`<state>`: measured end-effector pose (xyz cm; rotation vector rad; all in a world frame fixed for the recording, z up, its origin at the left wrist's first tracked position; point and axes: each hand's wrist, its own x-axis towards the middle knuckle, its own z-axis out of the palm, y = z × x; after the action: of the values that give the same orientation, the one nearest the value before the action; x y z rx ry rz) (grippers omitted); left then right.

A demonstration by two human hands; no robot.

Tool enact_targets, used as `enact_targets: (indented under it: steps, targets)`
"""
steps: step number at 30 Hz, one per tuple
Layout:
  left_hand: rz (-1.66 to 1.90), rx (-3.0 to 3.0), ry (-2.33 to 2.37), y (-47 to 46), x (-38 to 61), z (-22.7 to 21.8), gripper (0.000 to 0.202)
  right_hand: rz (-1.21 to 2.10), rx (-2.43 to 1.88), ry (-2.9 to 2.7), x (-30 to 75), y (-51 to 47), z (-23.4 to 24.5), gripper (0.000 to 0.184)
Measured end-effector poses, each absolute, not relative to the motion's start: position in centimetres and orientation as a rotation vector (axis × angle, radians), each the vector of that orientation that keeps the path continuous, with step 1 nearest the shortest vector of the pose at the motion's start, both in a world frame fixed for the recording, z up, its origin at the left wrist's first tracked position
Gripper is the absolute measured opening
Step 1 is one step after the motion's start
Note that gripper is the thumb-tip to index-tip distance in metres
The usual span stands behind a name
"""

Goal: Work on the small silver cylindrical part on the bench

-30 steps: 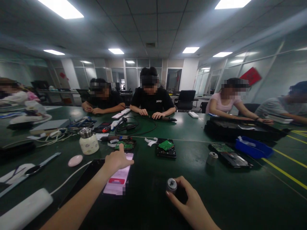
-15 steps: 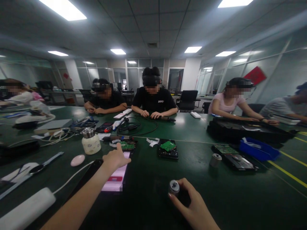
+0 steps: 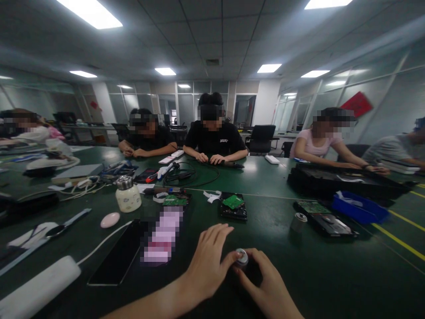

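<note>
My right hand (image 3: 267, 279) grips a small silver electric motor (image 3: 242, 257) between thumb and fingers, low in the middle of the head view; its round end faces up. Beside it, my left hand (image 3: 210, 257) has its fingers stretched forward, and its thumb touches the motor's top. A similar motor (image 3: 299, 222) stands upright to the right. Left of my left hand lies a phone with a lit pink screen (image 3: 163, 239), its picture blurred out. A dark phone (image 3: 116, 257) is beside that.
Ahead are two hard drives with green circuit boards (image 3: 233, 203) (image 3: 175, 200); another drive (image 3: 327, 218) lies near a blue tray (image 3: 360, 210). A cream bottle (image 3: 128, 197), pink oval object (image 3: 110, 220) and white power bank (image 3: 40, 288) occupy the left. Several people sit around the green table.
My left hand has come back from the lit phone, moving right and down, to the motor. My right hand keeps the motor in about the same place.
</note>
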<state>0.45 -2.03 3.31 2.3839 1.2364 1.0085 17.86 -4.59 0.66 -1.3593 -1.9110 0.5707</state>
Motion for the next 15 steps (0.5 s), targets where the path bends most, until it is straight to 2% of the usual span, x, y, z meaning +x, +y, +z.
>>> enact_targets:
  steps: [5, 15]
  targets:
    - [1.183, 2.379, 0.95, -2.5, 0.8, 1.2, 0.028, 0.321, -1.382, -2.011, 17.8, -4.8, 0.2, 0.023]
    - [1.463, 1.929, 1.068, -2.5, 1.9, 2.0, 0.008, 0.029, -1.375, -2.222, 17.7, -5.2, 0.5, 0.025]
